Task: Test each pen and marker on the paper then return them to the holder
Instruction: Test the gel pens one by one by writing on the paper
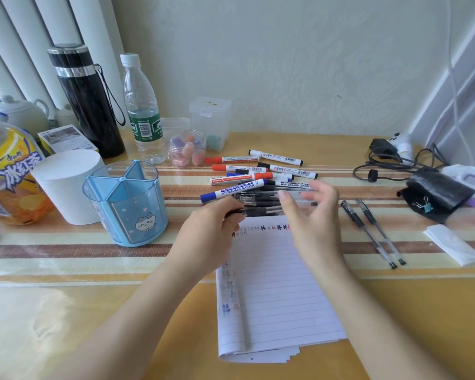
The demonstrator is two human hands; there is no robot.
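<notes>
A lined paper pad point(274, 292) lies in front of me with small test marks along its top and left margin. Behind it is a heap of whiteboard markers point(258, 174), red, blue and black, and several black gel pens point(261, 204). My left hand point(209, 237) pinches the end of a black gel pen at the heap's front edge. Over the pens hovers my right hand point(313, 212), blurred, with relaxed spread fingers and holding nothing. The blue divided holder point(126, 204) stands empty to the left. Two black gel pens point(373, 231) lie apart on the right.
A white paper roll point(66, 185), an orange drink jug point(8, 174), a black flask point(85, 100) and a water bottle point(143, 111) crowd the left back. A clear eraser jar point(187, 149) and clear box point(210, 122) stand behind the markers. Cables and a black pouch point(436, 193) lie right.
</notes>
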